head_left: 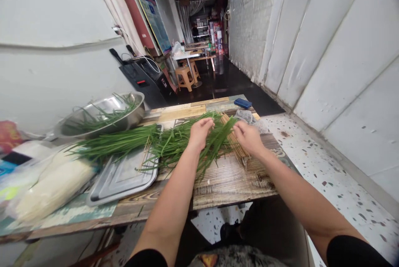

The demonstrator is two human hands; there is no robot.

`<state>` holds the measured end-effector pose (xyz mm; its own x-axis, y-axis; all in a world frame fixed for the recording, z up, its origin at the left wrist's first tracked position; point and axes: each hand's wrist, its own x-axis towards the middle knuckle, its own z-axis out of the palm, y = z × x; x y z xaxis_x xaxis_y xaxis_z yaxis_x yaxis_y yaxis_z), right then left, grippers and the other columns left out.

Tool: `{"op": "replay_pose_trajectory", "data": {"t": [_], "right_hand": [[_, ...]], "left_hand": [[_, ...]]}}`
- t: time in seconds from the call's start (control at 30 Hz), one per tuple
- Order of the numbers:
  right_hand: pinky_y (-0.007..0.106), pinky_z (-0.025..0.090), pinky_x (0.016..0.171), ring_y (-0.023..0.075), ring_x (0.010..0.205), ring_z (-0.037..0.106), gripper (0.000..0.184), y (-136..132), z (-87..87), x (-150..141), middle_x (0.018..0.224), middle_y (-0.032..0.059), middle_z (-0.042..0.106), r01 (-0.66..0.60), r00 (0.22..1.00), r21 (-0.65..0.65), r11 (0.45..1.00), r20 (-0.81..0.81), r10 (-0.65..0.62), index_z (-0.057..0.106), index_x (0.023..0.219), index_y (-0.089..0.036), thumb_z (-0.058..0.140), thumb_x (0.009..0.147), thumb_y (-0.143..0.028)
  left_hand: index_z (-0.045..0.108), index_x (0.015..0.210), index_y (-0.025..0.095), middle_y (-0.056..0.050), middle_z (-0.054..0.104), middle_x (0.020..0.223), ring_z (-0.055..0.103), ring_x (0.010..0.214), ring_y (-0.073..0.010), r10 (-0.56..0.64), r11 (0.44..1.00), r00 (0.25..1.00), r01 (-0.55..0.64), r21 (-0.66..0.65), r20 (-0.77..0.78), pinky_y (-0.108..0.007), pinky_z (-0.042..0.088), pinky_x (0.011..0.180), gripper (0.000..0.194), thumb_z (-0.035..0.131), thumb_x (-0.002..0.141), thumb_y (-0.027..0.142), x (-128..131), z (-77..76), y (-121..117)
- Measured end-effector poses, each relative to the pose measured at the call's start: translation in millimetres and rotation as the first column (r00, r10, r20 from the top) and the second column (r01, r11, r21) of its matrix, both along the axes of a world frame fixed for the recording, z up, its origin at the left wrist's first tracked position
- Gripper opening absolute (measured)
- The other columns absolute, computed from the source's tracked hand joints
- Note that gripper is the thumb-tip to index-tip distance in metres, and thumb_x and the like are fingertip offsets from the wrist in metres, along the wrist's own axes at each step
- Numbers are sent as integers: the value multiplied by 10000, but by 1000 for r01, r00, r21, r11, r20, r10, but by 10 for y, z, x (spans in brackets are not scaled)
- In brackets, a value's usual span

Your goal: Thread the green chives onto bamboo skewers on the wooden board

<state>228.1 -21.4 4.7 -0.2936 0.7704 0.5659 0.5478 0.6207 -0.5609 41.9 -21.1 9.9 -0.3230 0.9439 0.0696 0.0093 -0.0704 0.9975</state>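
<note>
Long green garlic chives [174,140] lie in a loose heap across the wooden table. My left hand [199,134] is over the heap, thumb and fingers pinched; whatever is between them is too small to make out. Closed at the fingertips, my right hand [249,137] meets the upper end of a few slanting chives [217,142]. Under and beside these lies a bundle of thin bamboo skewers [237,146]. Left of the heap, a metal tray [124,175] carries several chive skewers [145,153] at its right side and a thick row of chives [124,142] along its far edge.
A steel bowl [131,119] with more chives stands at the back left. A plastic bag of something pale [52,188] lies at the table's left. A blue box [242,103] and crumpled clear plastic [245,115] sit near the far right corner. Stools [184,77] stand beyond.
</note>
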Motion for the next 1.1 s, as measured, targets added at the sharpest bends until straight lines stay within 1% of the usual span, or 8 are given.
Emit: {"op": "replay_pose_trajectory", "data": {"t": [0.1, 0.2, 0.27, 0.33, 0.5, 0.6, 0.97, 1.1], "right_hand": [[233, 348, 586, 139, 554, 500, 237, 17, -5, 16, 605, 6, 571, 24, 1000, -33, 999, -2, -24, 553, 736, -204, 380, 877, -286], [235, 349, 589, 142, 568, 506, 237, 48, 1, 53, 628, 8, 583, 53, 999, -33, 998, -9, -53, 573, 758, -204, 385, 875, -288], [237, 347, 591, 146, 580, 512, 233, 64, -3, 67, 637, 11, 587, 74, 997, -20, 997, -10, -75, 584, 779, -204, 390, 873, -291], [238, 348, 597, 149, 590, 516, 238, 73, -9, 71, 644, 13, 591, 82, 997, -14, 997, -3, -82, 589, 776, -205, 389, 873, -291], [240, 348, 601, 149, 584, 512, 257, 67, 0, 64, 638, 16, 594, 91, 996, -34, 995, 18, -90, 585, 736, -204, 381, 873, -281], [240, 345, 602, 148, 586, 510, 258, 60, 13, 62, 641, 16, 595, 92, 996, -31, 995, 23, -91, 584, 731, -203, 380, 872, -276], [249, 347, 595, 158, 593, 528, 252, 74, -14, 68, 650, 18, 616, 97, 995, -33, 995, 25, -96, 607, 754, -209, 393, 867, -281], [251, 346, 589, 160, 602, 535, 250, 75, -21, 67, 662, 21, 621, 93, 996, -17, 996, 11, -93, 611, 766, -210, 394, 867, -282]], "left_hand": [[659, 945, 105, -48, 683, 778, 572, 612, -89, 54, 996, 998, -50, 77, -39, -200, 439, 582, 337, 643, 685, 317, 88, -39, 42], [678, 924, 109, -54, 694, 779, 597, 645, -114, 96, 981, 974, -58, 183, -207, -241, 478, 663, 282, 616, 715, 288, 177, -34, 116], [694, 907, 128, -50, 697, 770, 613, 678, -130, 118, 970, 931, -33, 243, -345, -259, 486, 704, 247, 579, 749, 279, 212, -14, 158], [702, 906, 142, -43, 697, 753, 620, 684, -136, 113, 964, 902, 3, 267, -417, -266, 489, 721, 248, 550, 775, 287, 238, -3, 184], [694, 923, 123, -38, 687, 706, 609, 620, -126, 105, 958, 951, -18, 286, -291, -258, 495, 683, 292, 550, 779, 334, 301, -41, 203], [687, 945, 116, -41, 686, 703, 608, 614, -127, 94, 956, 965, -18, 292, -246, -257, 496, 668, 304, 570, 763, 330, 323, -62, 209], [690, 969, 128, -46, 702, 756, 629, 656, -135, 116, 949, 958, -30, 313, -261, -269, 512, 691, 300, 576, 763, 314, 330, -12, 208], [698, 962, 139, -52, 713, 798, 645, 704, -148, 163, 947, 945, -69, 313, -285, -288, 516, 737, 280, 579, 762, 296, 325, 0, 211]]}}
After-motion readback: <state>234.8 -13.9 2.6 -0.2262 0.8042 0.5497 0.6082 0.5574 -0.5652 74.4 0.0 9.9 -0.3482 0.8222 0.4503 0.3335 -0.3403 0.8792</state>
